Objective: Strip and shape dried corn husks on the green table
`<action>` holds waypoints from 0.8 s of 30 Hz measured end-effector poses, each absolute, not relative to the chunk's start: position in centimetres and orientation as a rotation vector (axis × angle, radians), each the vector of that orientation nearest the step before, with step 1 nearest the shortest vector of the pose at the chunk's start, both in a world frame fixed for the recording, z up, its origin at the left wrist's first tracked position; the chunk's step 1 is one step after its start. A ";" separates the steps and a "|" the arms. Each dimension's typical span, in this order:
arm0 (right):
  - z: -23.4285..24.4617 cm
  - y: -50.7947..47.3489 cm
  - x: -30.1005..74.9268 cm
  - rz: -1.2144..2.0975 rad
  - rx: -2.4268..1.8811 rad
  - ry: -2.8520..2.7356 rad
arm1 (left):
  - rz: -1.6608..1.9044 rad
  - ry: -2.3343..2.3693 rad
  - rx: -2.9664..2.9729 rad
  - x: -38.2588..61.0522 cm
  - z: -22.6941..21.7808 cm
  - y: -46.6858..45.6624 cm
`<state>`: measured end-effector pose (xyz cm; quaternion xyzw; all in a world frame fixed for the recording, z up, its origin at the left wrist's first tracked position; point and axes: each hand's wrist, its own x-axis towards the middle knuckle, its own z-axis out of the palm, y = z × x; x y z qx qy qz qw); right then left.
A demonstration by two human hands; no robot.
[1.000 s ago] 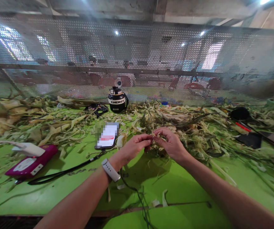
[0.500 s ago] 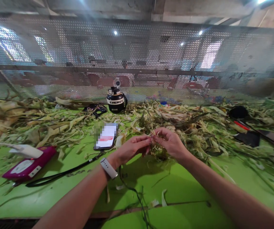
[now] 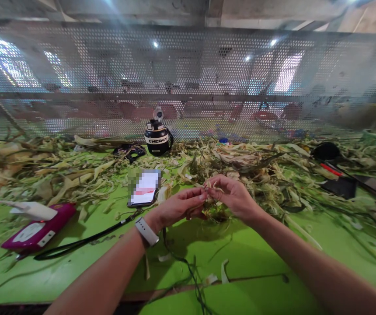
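My left hand (image 3: 181,206) and my right hand (image 3: 232,195) meet fingertip to fingertip above the green table (image 3: 256,258). Both pinch a small tangle of dried plant strips (image 3: 211,192) held between them, just over a clump of the same fibres on the table. A pale watch band (image 3: 146,231) sits on my left wrist. A large heap of dried leaves and husks (image 3: 247,166) lies right behind my hands.
A phone (image 3: 144,188) lies face up left of my hands, with a black strap (image 3: 86,240) trailing from it. A magenta device (image 3: 35,227) lies far left. A black "ENERGY" bottle (image 3: 157,138) stands before the perforated metal screen (image 3: 188,83). Dark tools (image 3: 342,183) rest at right.
My hands stay together in nearly the same spot, fingers shifting slightly on the strips. The view has drifted a little; nothing else has moved.
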<state>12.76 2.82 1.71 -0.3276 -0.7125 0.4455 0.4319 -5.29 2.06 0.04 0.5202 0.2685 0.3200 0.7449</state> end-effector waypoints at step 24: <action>1.9 3.2 12.9 1.251 -0.839 -1.707 | 0.488 0.553 1.232 -5.4 0.8 1.8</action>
